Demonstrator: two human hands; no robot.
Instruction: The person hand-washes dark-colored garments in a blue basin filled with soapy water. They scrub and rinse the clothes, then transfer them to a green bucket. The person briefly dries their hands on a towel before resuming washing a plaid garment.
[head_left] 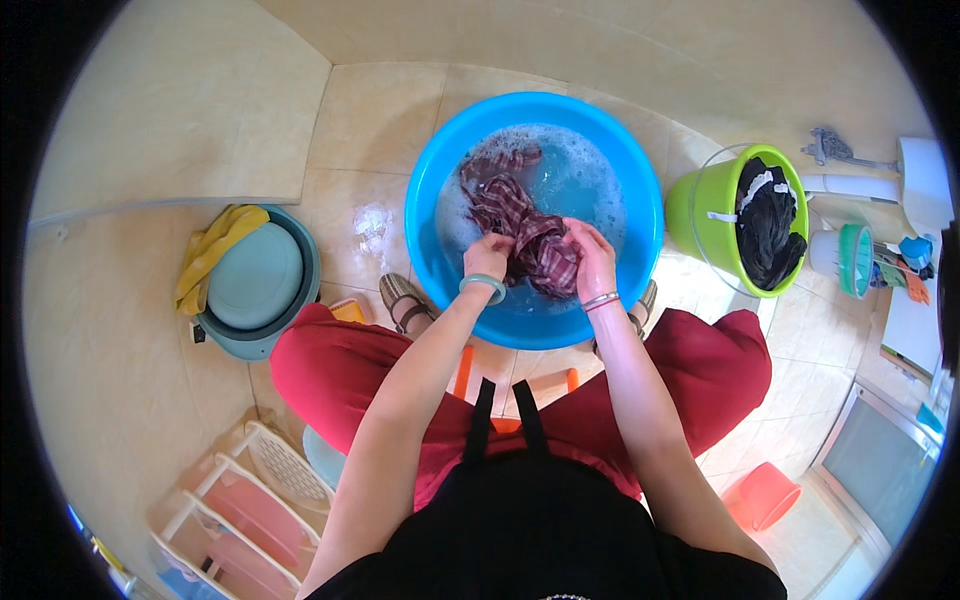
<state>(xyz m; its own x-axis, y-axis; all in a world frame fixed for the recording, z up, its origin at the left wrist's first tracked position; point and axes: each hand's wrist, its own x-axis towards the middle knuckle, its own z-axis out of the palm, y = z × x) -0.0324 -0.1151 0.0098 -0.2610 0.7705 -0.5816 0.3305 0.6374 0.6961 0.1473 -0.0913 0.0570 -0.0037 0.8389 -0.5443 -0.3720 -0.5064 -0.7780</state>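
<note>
A maroon plaid garment (503,206) lies bunched in a round blue basin (642,170) of soapy water, with foam around the inner edge. Its far end trails into the suds. My left hand (489,258), with a pale green bangle at the wrist, is closed on the near left side of the cloth. On the other side, my right hand (594,258) grips the same bunch, fingers curled against it. Both hands are just above the water, inside the basin's near half. Some fingertips are hidden by the folds.
To the right stands a green bucket (683,215) holding dark clothes (768,235). Stacked grey-blue basins (255,275) with a yellow cloth (215,250) sit at left. A white rack (240,500) is lower left, a pink bucket (768,497) lower right. My feet flank the blue basin.
</note>
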